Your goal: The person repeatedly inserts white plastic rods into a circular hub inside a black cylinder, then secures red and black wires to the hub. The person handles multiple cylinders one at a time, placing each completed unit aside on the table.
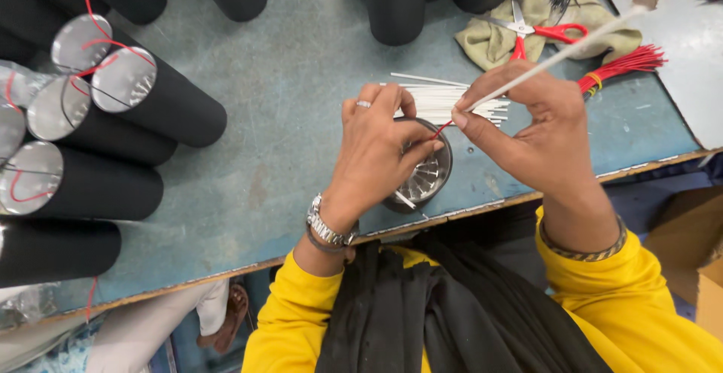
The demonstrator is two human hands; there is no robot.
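No labels, signs or screens showed. The only package was a brown cardboard box (689, 241) at the near right, below the table (248, 154) edge, partly cut off by the picture's border; its flaps looked open, and its contents could not be seen.

My fingers (422, 151) steady a shiny foil-lined cup (425, 177) on the scuffed matt tabletop (286, 117), beside matt black tubes (162, 109) at left.

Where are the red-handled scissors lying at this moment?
In the head view, the red-handled scissors lie at the upper right on an olive cloth, beyond the right hand, left of the red wire bundle.
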